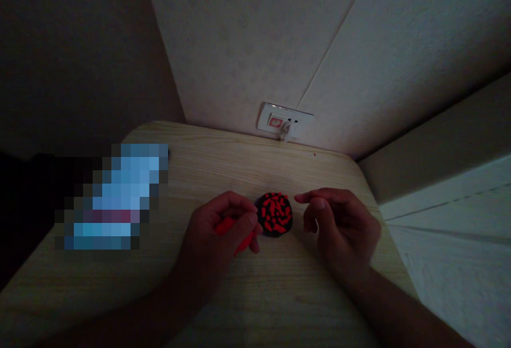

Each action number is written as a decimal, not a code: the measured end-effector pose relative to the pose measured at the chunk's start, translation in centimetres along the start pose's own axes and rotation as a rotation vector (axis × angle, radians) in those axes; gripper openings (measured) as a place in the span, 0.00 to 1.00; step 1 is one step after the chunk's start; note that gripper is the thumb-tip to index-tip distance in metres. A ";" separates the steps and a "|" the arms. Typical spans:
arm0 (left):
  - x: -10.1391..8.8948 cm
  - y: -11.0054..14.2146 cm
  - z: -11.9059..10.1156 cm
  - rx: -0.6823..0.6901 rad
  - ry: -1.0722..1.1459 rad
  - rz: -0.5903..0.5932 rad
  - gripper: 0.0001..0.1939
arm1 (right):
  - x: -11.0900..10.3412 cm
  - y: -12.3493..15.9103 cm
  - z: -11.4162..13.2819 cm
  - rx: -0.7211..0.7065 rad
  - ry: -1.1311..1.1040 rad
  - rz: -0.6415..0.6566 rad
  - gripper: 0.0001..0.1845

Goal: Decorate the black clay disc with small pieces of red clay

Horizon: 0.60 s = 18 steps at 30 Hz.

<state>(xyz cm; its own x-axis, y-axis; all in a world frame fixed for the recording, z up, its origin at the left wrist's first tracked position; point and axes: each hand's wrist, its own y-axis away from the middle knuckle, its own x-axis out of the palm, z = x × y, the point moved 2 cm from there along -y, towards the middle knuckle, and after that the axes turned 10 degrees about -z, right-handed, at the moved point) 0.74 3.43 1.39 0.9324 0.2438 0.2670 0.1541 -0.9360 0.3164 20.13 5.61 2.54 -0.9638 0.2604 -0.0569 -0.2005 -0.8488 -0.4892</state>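
Observation:
My left hand (223, 231) is closed around a lump of red modelling clay (244, 242), which shows between the thumb and fingers. Just right of its fingertips stands a small round dark piece (275, 215), its top covered with many little red bits. My right hand (339, 225) hovers on the other side of that piece, apart from it. Its index finger points left, the thumb lies pressed close under it, and the other fingers curl in. Whatever may be between thumb and index finger is too small or dark to make out.
Both hands are over a pale wooden table (207, 162) with rounded corners. A pixelated bright object (123, 193) lies at the left. Against the wall behind is a socket plate (285, 119) with a plug in it. A tiny red speck (314, 154) lies near the back edge.

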 end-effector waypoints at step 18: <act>-0.1 0.1 -0.2 -0.010 -0.009 0.002 0.04 | -0.1 0.0 -0.1 0.017 0.019 0.009 0.09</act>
<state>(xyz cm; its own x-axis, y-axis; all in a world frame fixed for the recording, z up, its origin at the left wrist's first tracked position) 0.62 3.37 1.57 0.9355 0.2393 0.2600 0.1487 -0.9341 0.3245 20.20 5.62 2.40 -0.9620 0.2618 -0.0778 -0.1954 -0.8588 -0.4736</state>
